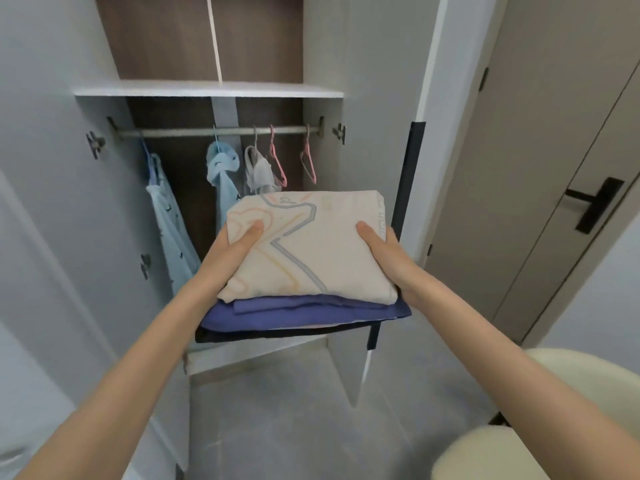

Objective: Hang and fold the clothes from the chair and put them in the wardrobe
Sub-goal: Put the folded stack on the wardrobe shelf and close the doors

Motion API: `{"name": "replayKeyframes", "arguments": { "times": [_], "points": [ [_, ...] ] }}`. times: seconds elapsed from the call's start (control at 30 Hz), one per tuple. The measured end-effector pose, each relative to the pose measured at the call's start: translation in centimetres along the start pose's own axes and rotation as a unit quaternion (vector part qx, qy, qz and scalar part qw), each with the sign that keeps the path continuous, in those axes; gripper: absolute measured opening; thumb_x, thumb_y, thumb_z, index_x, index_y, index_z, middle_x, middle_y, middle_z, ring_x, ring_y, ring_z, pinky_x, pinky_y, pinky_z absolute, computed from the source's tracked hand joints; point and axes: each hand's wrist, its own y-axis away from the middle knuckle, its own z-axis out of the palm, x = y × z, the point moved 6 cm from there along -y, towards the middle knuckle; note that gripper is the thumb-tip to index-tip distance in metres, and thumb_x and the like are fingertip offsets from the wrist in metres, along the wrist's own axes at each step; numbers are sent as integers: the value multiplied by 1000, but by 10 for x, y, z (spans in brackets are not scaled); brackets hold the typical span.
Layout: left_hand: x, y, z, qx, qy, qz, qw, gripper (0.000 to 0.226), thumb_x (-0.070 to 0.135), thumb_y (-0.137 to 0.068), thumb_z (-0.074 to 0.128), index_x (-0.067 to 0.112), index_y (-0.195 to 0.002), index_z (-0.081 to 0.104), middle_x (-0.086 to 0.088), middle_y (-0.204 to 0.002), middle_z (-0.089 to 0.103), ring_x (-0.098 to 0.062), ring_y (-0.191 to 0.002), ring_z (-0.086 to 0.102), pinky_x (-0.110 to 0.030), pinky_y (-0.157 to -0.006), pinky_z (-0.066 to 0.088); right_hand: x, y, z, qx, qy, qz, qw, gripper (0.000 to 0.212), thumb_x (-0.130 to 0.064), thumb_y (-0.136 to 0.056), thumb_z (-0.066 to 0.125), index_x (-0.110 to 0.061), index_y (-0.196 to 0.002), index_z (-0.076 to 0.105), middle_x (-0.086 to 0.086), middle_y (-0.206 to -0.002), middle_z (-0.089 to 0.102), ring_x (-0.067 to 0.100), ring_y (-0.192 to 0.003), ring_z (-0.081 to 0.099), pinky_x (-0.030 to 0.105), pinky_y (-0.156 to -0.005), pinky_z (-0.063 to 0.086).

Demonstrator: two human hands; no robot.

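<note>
I hold a stack of folded clothes in front of the open wardrobe (207, 90). A cream printed garment (308, 244) lies on top, over a blue one (304, 311) and a dark one (277, 332). My left hand (239, 240) grips the stack's left side, thumb on top, fingers hidden beneath. My right hand (381, 247) grips the right side the same way. Inside, a rail (194, 132) carries a pale blue patterned garment (169, 226), a light blue one (221, 168) and a whitish one (258, 169).
Two bare pink hangers (278, 161) (308, 161) hang at the rail's right end. Wardrobe doors stand open at left (45, 168) and right (405, 202). A cream chair (554, 427) sits at lower right, a beige room door (540, 168) behind it. Grey floor lies below.
</note>
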Motion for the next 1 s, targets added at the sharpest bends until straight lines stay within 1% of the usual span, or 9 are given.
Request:
{"name": "replayKeyframes", "arguments": {
  "times": [0.13,0.27,0.33,0.4,0.5,0.63,0.77,0.9,1.0],
  "points": [
    [41,-37,-28,7,16,35,999,55,53,-86,61,33,-135,47,11,-127,60,-10,-116,56,-37,-107,40,-55,-33,16,-30,7,-44,999,40,-45,-99,43,-24,-133,38,-7,-113,60,6,-95,59,16,-67,47],
    [73,-78,-47,19,34,66,997,48,44,-91,59,27,-134,49,7,-122,62,-12,-115,58,-32,-102,43,-97,-77,25,-45,8,-77,996,26,-43,-100,44,-27,-120,42,-11,-102,61,3,-88,60,11,-59,49],
    [83,-99,-53,21,33,88,995,49,41,-92,58,24,-137,48,6,-125,62,-11,-115,58,-30,-100,44,-116,-99,32,-56,5,-100,993,24,-42,-99,44,-27,-118,46,-9,-105,64,5,-90,62,14,-65,50],
    [91,-122,-60,28,35,103,994,46,38,-94,56,22,-136,48,6,-123,62,-9,-112,59,-26,-97,46,-126,-130,37,-64,3,-112,992,38,-45,-98,47,-23,-128,47,-4,-115,65,9,-98,64,19,-73,50],
    [100,-162,-68,40,30,115,992,47,40,-93,56,23,-136,48,6,-124,61,-8,-112,59,-23,-92,47,-143,-174,44,-77,4,-131,988,36,-44,-98,46,-23,-127,48,-6,-111,65,7,-94,64,15,-69,50],
    [113,-223,-76,56,25,117,991,50,43,-93,55,24,-138,46,7,-124,61,-6,-109,59,-17,-79,46,-169,-240,50,-90,4,-143,986,42,-46,-97,47,-22,-132,47,-3,-119,64,11,-101,63,20,-75,49],
    [135,-285,-84,91,23,119,988,40,43,-94,53,25,-131,48,13,-109,61,0,-95,59,-10,-68,45,-209,-306,57,-111,5,-162,981,41,-46,-98,46,-20,-130,48,-4,-113,64,10,-97,63,16,-70,49],
    [157,-346,-108,128,14,145,981,52,43,-92,57,21,-138,46,4,-127,58,-12,-114,57,-17,-81,44,-248,-369,72,-124,-4,-192,974,47,-46,-97,48,-19,-135,48,2,-124,64,17,-106,63,24,-84,51],
    [168,-384,-124,133,3,161,978,48,42,-93,56,22,-136,49,6,-122,61,-5,-106,59,-15,-78,44,-267,-410,89,-133,-9,-198,971,49,-47,-96,49,-18,-135,49,3,-122,65,19,-106,64,30,-90,50]
  ]
}}
